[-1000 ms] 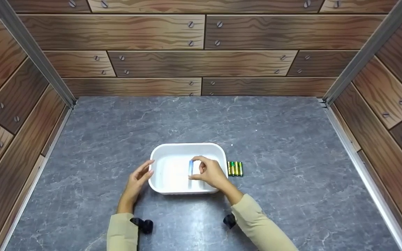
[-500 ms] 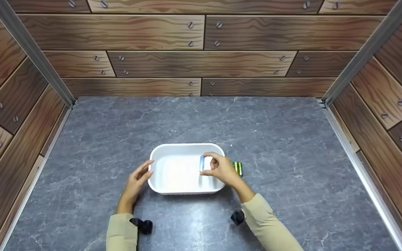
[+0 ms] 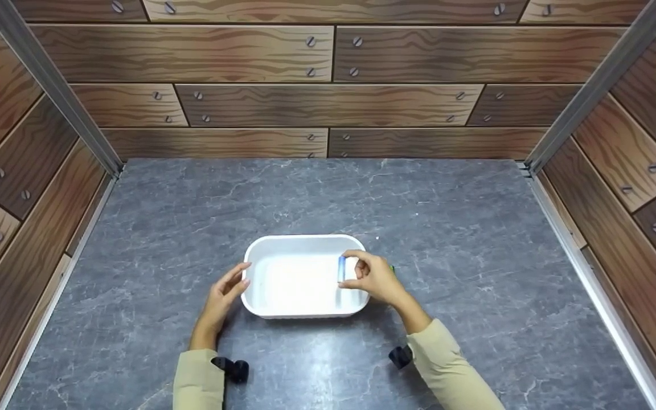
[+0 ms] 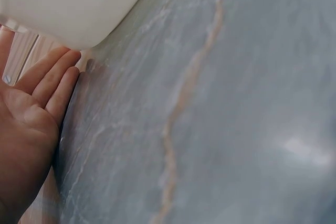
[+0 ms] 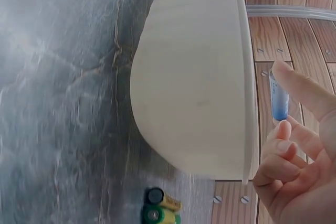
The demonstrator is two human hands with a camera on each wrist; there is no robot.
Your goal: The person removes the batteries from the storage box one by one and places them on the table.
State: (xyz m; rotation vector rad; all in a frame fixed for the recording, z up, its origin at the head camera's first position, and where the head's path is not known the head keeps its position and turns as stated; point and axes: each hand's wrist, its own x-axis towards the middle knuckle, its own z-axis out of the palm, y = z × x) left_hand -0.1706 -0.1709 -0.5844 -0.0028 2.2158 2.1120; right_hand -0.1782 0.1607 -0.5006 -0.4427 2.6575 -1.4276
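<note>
A white rectangular tub (image 3: pixel 299 314) stands on the grey marbled tabletop. My left hand (image 3: pixel 222 296) is at the tub's left end, fingertips against the rim; in the left wrist view its fingers (image 4: pixel 47 80) are fairly straight beside the tub wall. Above the tub's right end, my right hand (image 3: pixel 379 279) pinches a blue battery (image 3: pixel 341 269) between thumb and forefinger. The right wrist view shows this battery (image 5: pixel 279 98) held higher than the tub's rim, the other fingers curled. Green-and-gold batteries (image 5: pixel 164 213) lie beside the tub's right end, mostly hidden by my right hand in the head view.
Wood-plank-patterned walls (image 3: pixel 328 102) close off the back and both sides, with metal rails (image 3: pixel 590 307) along the side edges. A black wrist camera (image 3: pixel 240 371) sits at the left sleeve, another camera (image 3: pixel 400 357) at the right. Tiny white specks dot the tabletop (image 3: pixel 447 228).
My right hand has moved right over the tub, carrying the blue battery towards the right end, and now covers most of the green-and-gold batteries. The left hand and tub stay nearly still.
</note>
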